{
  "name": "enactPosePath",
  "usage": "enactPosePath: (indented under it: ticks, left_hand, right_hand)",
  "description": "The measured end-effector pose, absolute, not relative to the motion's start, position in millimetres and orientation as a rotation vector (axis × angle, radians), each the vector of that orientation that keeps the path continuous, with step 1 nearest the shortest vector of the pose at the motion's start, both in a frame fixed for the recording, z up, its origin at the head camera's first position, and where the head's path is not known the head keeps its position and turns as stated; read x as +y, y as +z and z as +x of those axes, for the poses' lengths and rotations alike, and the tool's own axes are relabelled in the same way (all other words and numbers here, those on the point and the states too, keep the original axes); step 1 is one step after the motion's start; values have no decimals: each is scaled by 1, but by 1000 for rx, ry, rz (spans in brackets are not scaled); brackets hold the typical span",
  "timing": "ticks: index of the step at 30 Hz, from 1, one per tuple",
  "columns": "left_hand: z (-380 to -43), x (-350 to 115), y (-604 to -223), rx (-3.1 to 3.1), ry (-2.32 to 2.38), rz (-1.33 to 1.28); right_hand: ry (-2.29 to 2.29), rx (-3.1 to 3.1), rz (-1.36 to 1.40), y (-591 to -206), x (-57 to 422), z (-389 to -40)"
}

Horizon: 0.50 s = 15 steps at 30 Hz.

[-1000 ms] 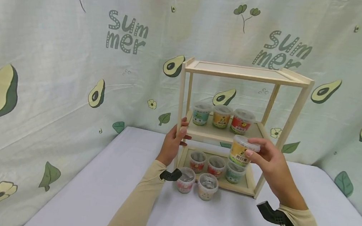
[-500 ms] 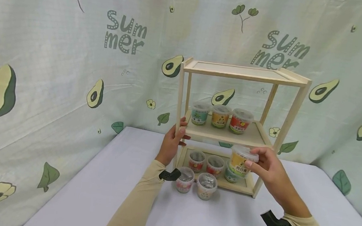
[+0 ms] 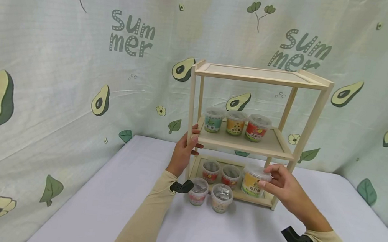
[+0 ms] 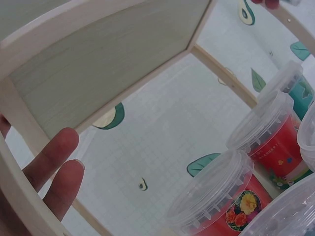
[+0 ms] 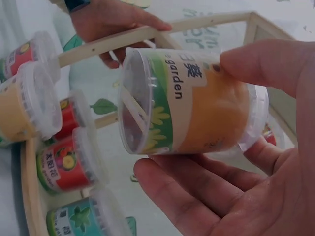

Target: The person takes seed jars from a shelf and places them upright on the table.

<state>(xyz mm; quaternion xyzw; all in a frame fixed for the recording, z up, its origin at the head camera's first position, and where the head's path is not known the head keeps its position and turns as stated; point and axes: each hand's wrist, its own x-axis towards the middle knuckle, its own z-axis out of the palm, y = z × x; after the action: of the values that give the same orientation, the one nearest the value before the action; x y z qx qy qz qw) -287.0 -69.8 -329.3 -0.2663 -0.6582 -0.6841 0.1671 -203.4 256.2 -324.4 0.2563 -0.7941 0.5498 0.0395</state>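
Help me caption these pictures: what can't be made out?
Head: the lower teal cup, hidden behind the yellow cup.
Right wrist: small print on the yellow cup, blurred.
Left wrist: much of the left hand, behind the wooden post and past the frame's edge.

On the tabletop (image 3: 128,200) stands a wooden rack (image 3: 253,74). The left grip (image 3: 181,152) holds the rack's left front post; the right grip (image 3: 283,186) pinches a yellow-labelled tub (image 3: 252,184) in front of the rack's lower tier, toward its right end. Two red tubs (image 3: 230,177) sit on that tier, three lidded tubs (image 3: 235,126) on the rack's middle tier, and two paler tubs (image 3: 220,203) just before the rack.
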Motion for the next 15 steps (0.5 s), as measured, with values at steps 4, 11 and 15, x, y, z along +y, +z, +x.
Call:
enactPosePath:
  ticks: [4,11,15]
  left_hand:
    - [-295,-70,-336,-1864,-1956,-776]
    - [-314,-71,-351,-1858,-1939,-738]
    - [-314,-71,-352,-1849,-1930,-737]
  right_hand:
    - [1685,-2515,747,-334,260,-208]
    - [1733,-2574,730,-346,260,-215]
    - [1762,-2607,709,-353,259,-218]
